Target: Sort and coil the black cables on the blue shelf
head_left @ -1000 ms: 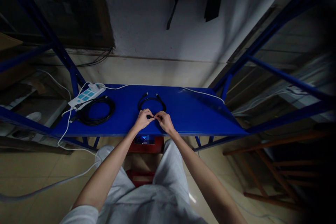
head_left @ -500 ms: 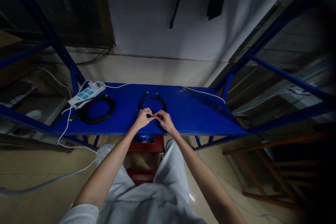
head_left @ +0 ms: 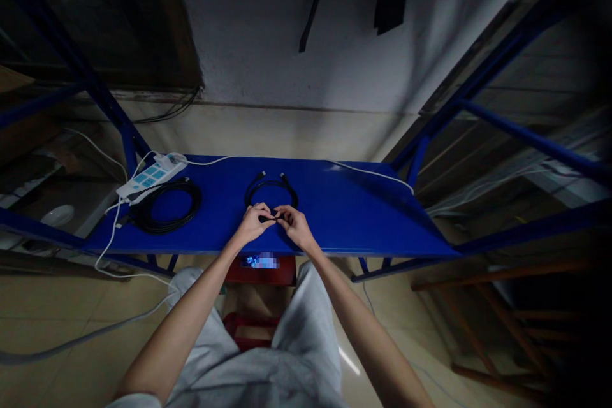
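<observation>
A black cable [head_left: 272, 182] lies looped on the blue tabletop, its two plug ends pointing away from me. At the near side of the loop, my left hand [head_left: 255, 222] pinches the cable between thumb and fingers. Right beside it, my right hand [head_left: 292, 224] is closed in a pinch at the same spot, fingertips almost meeting the left ones. The small piece between the fingertips is dark and mostly hidden. A larger coil of black cable [head_left: 195, 204] rests to the left, apart from both hands.
A white power strip [head_left: 152, 177] with blue sockets sits at the left end of the blue table [head_left: 354, 217]. Its white cord runs along the back edge and down to the floor. Blue metal posts rise at both sides. A lit screen [head_left: 261, 261] lies on a red stool below.
My view has shifted slightly. Both hands stay at the near side of the loop, and the right fingers have changed their pinch a little. The cables have not visibly moved on the table.
</observation>
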`<state>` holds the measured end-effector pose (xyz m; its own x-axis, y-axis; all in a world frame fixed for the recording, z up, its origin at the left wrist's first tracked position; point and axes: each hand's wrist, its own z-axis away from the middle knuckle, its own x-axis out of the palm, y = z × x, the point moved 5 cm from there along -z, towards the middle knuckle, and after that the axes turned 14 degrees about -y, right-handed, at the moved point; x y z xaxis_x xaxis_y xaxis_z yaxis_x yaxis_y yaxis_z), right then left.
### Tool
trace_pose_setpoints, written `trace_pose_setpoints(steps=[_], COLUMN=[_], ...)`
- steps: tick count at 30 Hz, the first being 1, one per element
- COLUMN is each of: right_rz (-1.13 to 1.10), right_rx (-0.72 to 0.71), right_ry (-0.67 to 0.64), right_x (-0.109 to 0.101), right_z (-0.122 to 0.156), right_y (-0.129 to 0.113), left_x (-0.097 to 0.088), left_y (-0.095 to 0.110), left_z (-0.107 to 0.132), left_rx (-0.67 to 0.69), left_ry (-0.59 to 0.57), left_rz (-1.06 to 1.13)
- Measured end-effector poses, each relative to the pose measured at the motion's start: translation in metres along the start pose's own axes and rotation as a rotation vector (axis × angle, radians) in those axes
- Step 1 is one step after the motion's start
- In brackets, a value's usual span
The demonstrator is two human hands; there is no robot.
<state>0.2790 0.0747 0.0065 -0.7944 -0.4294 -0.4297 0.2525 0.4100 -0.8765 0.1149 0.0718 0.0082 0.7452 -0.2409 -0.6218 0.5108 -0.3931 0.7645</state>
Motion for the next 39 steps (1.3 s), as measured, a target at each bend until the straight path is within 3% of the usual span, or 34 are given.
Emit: trace_pose_setpoints(steps=[11,20,39], right_rz=[0.025,0.034,0.146], right_rx=[-0.012,-0.052,-0.046], right_ry=[0.032,-0.022,-0.001], right_x=[-0.003,-0.003,0.000], right_z=[0.003,0.003,-0.004], right_y=[-0.008,-0.013,-0.011], left_x=[0.000,0.001,-0.003], left_y=[0.004,-0.004,0.006], left_z=[0.003,-0.001,-0.002], left_rx=[-0.014,-0.002,-0.011], left_ry=[-0.036,-0.026,-0.018], left_rz=[-0.007,0.026,-0.050])
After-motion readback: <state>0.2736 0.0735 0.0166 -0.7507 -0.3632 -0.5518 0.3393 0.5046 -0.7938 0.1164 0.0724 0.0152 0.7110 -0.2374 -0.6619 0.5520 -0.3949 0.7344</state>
